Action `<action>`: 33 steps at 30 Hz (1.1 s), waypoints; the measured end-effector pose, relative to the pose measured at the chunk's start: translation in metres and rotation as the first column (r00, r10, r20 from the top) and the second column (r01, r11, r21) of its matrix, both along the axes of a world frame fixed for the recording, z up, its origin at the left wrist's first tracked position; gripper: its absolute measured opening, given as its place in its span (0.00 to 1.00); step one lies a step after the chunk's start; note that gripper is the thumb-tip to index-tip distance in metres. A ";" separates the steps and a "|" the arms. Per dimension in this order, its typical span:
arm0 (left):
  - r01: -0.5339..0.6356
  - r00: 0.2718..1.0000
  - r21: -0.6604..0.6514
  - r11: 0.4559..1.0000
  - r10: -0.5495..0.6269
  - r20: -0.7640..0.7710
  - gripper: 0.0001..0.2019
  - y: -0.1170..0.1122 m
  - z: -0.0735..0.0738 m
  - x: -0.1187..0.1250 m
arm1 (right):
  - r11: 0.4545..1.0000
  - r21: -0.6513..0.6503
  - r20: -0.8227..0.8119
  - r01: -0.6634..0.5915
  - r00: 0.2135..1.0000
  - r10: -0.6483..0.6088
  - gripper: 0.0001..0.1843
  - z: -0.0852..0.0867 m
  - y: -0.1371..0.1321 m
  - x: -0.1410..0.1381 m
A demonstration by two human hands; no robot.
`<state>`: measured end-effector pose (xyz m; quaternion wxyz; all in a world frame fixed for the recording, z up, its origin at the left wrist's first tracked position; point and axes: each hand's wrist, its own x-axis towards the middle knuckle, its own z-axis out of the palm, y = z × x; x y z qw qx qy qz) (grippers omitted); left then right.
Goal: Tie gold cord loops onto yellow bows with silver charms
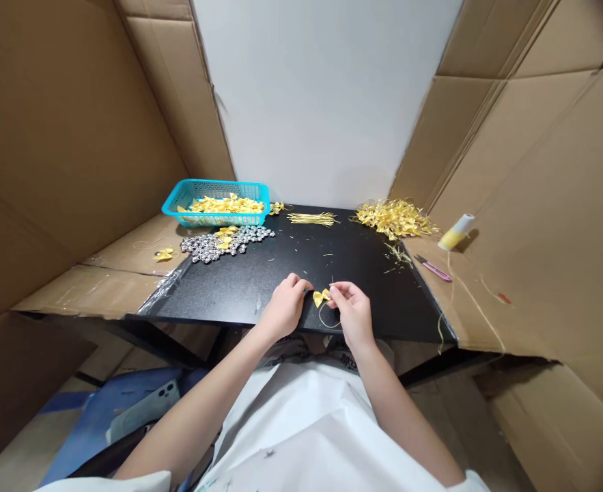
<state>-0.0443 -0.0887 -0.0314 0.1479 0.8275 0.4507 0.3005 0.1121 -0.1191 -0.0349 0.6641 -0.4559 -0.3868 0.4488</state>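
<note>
A small yellow ribbon bow is just above the near part of the black table, between my two hands. My right hand is closed, pinching the bow's right side, and a thin tip sticks up from its fingers. Below the bow hangs a loop of thin gold cord. My left hand is closed too, its fingers curled and their tips close to the bow's left side. What those tips pinch, if anything, is too small to make out.
A blue basket of yellow bows stands back left, behind silver beads. Gold cord lengths lie at the back. To the right are a heap of finished-looking bows, pink-handled snips and a thread spool.
</note>
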 end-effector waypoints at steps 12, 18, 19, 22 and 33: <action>0.005 1.000 -0.033 0.999 -0.005 0.018 0.17 -0.029 0.019 -0.065 | 1.000 -0.002 0.038 -0.023 0.999 0.023 0.14 0.002 -0.001 -0.002; 0.050 0.990 -0.087 0.995 -0.039 0.132 0.11 -0.013 0.019 -0.053 | 0.999 -0.007 0.093 -0.049 0.994 0.050 0.13 0.005 -0.004 -0.001; 0.063 0.985 -0.100 0.993 -0.046 0.169 0.10 -0.013 0.019 -0.051 | 0.998 -0.004 0.109 -0.059 0.992 0.059 0.12 0.006 -0.006 -0.001; 0.099 0.946 -0.135 0.986 -0.051 0.320 0.10 -0.019 0.021 -0.046 | 0.995 0.015 0.164 -0.097 0.982 0.093 0.09 0.010 -0.018 -0.005; 0.266 0.621 -0.124 0.956 -0.072 0.780 0.10 -0.048 0.036 -0.011 | 0.956 0.216 0.408 -0.198 0.908 0.096 0.05 0.032 -0.053 -0.006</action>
